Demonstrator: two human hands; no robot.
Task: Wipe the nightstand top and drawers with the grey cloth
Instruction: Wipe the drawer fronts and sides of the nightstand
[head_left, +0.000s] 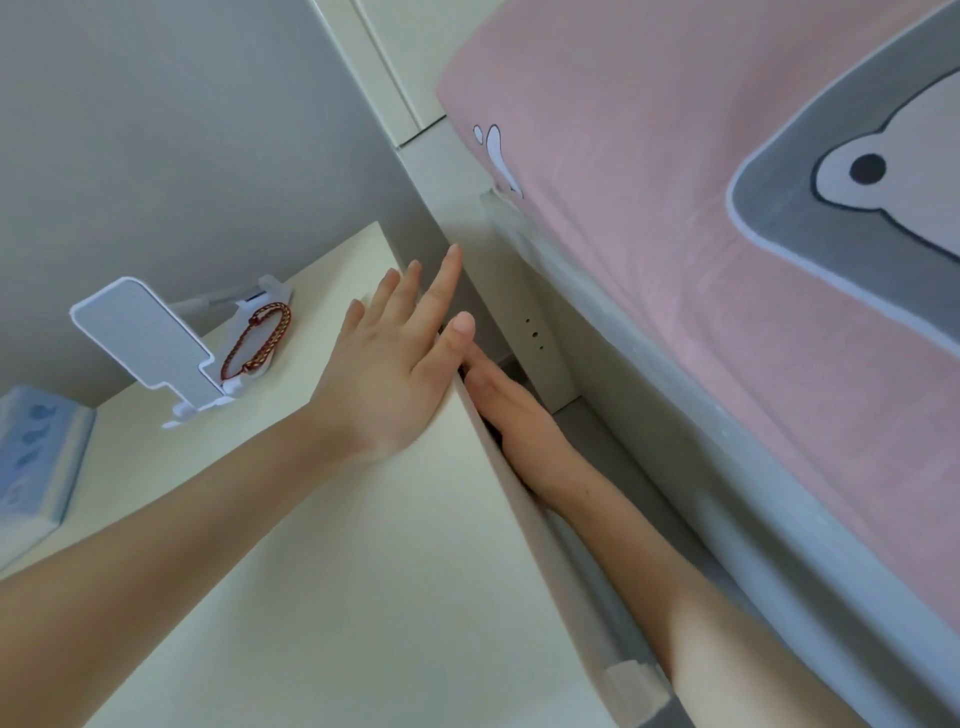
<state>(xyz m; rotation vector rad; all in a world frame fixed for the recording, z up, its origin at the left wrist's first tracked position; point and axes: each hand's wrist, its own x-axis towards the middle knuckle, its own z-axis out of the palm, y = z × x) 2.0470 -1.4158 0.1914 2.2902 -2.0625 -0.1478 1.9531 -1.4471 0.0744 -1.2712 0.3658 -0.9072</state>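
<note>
Cream nightstand top (363, 545) | left hand (395, 374) spread flat, probably bracing me | right hand (519, 415) straight-fingered, pressed down its 3 o'clock side | grey cloth unseen

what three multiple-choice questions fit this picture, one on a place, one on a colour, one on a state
1. Where is the bracelet?
A. on the bed
B. on the floor
C. on the white stand

2. What colour is the bed sheet?
A. green
B. pink
C. yellow

3. How does the left hand lie?
A. flat, fingers straight, on the nightstand top
B. curled round a cup
C. clenched in a fist in the air

Answers:
1 C, as the braided loop lies across the stand's base.
2 B, as the sheet shows pink around its grey print.
3 A, as the palm faces down on the top with the fingers stretched out.
</note>
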